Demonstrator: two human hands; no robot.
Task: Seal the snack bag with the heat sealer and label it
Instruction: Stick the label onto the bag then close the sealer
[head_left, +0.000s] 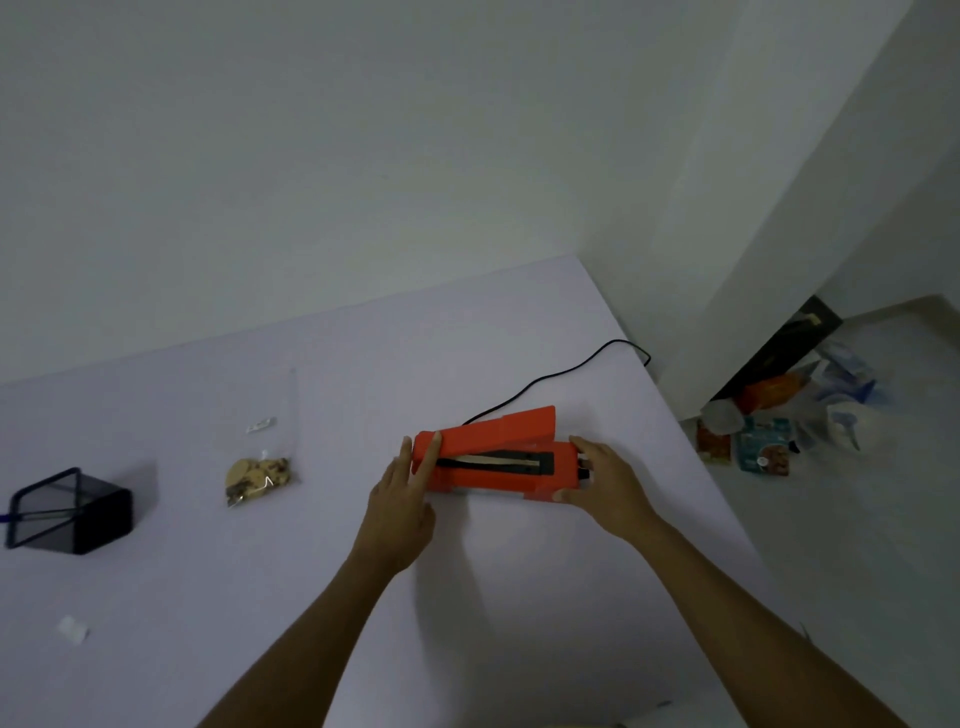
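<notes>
An orange heat sealer lies on the pale table, its lid raised and the dark sealing strip showing. My left hand presses flat against its left end, fingers straight. My right hand grips its right end, thumb under the front corner. A clear snack bag with biscuits at its bottom lies flat to the left, apart from both hands. A small white label rests near the table's front left.
A black mesh pen holder lies on its side at the far left. The sealer's black cord runs off the table's right edge. Packets and bags are heaped on the floor to the right by the wall.
</notes>
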